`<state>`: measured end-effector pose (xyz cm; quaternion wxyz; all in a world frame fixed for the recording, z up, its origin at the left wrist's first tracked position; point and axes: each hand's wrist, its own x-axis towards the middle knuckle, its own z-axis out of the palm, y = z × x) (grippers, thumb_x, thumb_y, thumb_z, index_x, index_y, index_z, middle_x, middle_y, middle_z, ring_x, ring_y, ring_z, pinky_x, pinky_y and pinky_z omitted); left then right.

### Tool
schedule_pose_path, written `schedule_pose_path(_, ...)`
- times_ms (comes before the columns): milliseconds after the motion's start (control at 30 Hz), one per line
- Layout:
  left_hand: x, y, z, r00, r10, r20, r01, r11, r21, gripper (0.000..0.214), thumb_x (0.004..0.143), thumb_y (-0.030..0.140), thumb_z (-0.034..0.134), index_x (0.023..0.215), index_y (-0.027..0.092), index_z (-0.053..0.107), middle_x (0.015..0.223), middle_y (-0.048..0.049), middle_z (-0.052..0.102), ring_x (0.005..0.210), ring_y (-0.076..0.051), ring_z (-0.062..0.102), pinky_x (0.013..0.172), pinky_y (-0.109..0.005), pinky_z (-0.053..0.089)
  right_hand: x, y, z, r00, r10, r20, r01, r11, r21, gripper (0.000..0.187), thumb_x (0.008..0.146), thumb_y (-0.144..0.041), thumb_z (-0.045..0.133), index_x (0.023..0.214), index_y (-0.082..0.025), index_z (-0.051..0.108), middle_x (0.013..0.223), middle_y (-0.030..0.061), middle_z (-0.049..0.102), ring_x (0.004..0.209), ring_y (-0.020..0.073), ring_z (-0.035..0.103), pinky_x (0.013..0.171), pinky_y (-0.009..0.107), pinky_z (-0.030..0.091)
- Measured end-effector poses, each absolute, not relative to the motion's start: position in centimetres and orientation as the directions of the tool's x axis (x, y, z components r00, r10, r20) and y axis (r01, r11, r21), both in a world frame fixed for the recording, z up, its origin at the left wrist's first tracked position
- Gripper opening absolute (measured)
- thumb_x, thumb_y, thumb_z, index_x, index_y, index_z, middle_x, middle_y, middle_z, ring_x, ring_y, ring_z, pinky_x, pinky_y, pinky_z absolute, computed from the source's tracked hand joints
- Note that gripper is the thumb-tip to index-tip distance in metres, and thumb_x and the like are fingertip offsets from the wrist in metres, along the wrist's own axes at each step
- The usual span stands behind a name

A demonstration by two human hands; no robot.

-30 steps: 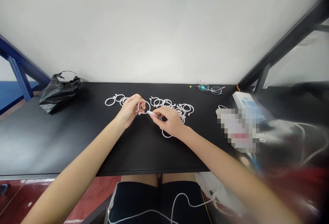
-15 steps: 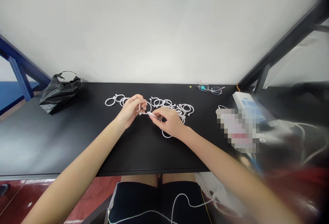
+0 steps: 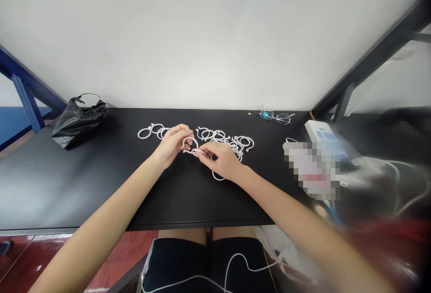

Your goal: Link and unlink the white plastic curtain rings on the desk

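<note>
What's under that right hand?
White plastic rings poke out below the right hand. The spot right beneath the palm is covered, so I can't see what's there.

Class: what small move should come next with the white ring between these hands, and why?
Probably the right hand should bend the ring's free end round to close it: the left hand steadies the ring, and that end looks unfastened.

Two hands (image 3: 171, 146) (image 3: 220, 160) hold one white plastic ring (image 3: 189, 140) between them, while more than a dozen other rings (image 3: 144, 133) lie on the surface (image 3: 84, 181), too tangled for an exact count. There is also one black plastic bag (image 3: 78, 124), one pair of glasses (image 3: 274, 115) and one white device (image 3: 319, 133).
</note>
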<state>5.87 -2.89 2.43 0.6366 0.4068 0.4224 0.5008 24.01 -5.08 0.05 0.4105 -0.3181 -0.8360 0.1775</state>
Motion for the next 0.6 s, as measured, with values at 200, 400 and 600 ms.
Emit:
schedule_pose_path(200,5.75,-2.79,2.15,0.189,0.976,-0.107,-0.312,0.162,0.936,0.024,0.071,0.028,0.075,0.075,0.017,0.054,0.067,0.0038,0.058,0.053,-0.007,0.053,0.049,-0.018,0.044,24.03,-5.19,0.13,-0.468,0.692,0.550,0.395,0.721,-0.570,0.019,0.093,-0.027,0.052,0.078,-0.019,0.060,0.068,0.0004,0.064,0.061,0.0111,0.057,0.064,0.024,0.046)
schedule_pose_path(400,5.63,-2.71,2.28,0.183,0.975,-0.125,-0.364,0.185,0.913,0.023,0.070,0.026,0.074,0.075,0.017,0.054,0.069,0.0045,0.056,0.053,-0.006,0.052,0.049,-0.018,0.045,24.02,-5.14,0.07,-0.464,0.688,0.559,0.397,0.725,-0.562,0.020,0.093,-0.028,0.052,0.077,-0.019,0.060,0.068,0.0003,0.064,0.060,0.0109,0.056,0.063,0.024,0.045)
schedule_pose_path(600,5.56,-2.57,2.48,0.130,0.980,-0.150,-0.462,0.194,0.865,0.023,0.067,0.019,0.074,0.073,0.017,0.052,0.064,0.0067,0.050,0.052,-0.004,0.050,0.048,-0.015,0.044,24.00,-5.09,0.01,-0.456,0.685,0.568,0.391,0.728,-0.564,0.020,0.093,-0.029,0.052,0.077,-0.019,0.060,0.067,0.0003,0.064,0.059,0.0107,0.056,0.063,0.024,0.045)
